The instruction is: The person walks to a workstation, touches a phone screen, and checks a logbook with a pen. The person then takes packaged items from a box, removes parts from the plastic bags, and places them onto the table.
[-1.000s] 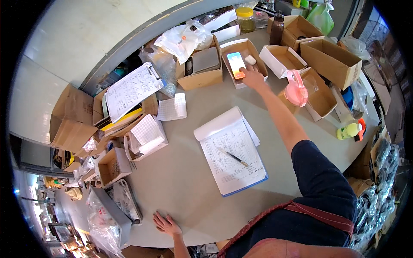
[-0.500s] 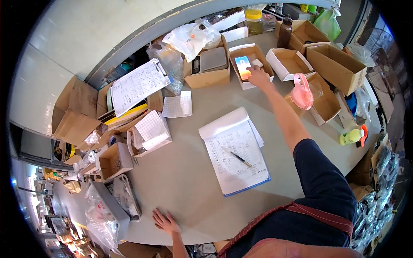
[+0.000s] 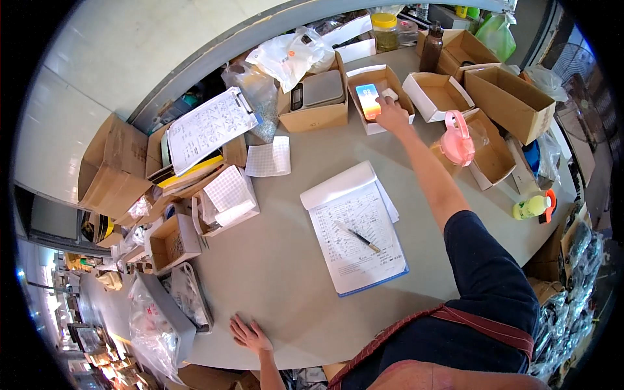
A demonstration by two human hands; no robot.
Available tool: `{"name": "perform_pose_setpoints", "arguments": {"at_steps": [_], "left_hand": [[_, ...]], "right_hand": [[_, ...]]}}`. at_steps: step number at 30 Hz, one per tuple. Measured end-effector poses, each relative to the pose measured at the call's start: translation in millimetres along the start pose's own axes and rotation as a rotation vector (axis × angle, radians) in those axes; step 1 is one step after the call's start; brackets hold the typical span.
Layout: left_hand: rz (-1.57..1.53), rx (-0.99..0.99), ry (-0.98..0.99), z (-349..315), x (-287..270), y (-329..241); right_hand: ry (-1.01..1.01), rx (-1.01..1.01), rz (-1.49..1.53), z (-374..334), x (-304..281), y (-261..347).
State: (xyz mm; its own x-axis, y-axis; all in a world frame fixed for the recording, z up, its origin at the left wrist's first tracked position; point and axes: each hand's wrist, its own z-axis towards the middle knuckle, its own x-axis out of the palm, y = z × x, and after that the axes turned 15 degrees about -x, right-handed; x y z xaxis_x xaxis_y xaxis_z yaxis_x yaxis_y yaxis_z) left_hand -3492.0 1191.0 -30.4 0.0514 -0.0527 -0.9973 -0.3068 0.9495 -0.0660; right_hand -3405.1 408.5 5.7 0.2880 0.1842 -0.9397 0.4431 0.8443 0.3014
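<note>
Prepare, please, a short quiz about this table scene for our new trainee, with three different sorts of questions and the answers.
1. True or false: the pen lies on the written sheet.
2. Fill in: the fingers of the right hand are beside a lit ____.
3. Choose: the left hand rests on
a) the clipboard
b) the tabletop
c) a cardboard box

Key: 1. True. 2. Phone. 3. b.

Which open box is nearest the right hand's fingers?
The box with the lit phone, just right of the scale; the right hand is at no other box.
</note>
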Motion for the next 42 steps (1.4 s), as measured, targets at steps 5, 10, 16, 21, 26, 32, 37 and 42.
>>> {"name": "perform_pose_setpoints", "arguments": {"at_steps": [5, 10, 16, 21, 26, 32, 37, 42], "left_hand": [[-0.002, 0.013, 0.003, 0, -1, -2], [-0.014, 0.011, 0.006, -1, -4, -4], [-0.021, 0.01, 0.003, -1, -2, -4], [-0.017, 0.014, -0.009, 0, -1, -1], [-0.012, 0.007, -0.003, -1, -4, -6], [-0.024, 0.002, 0.0, -1, -4, -6], [-0.04, 0.007, 0.007, -2, -6, -8], [-0.036, 0.002, 0.006, -1, -5, -4]], "right_hand": [[-0.021, -0.008, 0.0, -1, 0, -1], [0.076, -0.005, -0.023, -2, -7, 4], [0.147, 0.04, 0.004, 10, -10, 3], [0.082, 0.059, -0.004, 9, -2, 4], [-0.013, 0.023, -0.008, 4, 3, -4], [-0.077, -0.041, -0.007, -3, 5, -3], [-0.109, -0.055, -0.026, -5, 3, -3], [-0.034, -0.082, -0.026, -3, 1, -1]]}}
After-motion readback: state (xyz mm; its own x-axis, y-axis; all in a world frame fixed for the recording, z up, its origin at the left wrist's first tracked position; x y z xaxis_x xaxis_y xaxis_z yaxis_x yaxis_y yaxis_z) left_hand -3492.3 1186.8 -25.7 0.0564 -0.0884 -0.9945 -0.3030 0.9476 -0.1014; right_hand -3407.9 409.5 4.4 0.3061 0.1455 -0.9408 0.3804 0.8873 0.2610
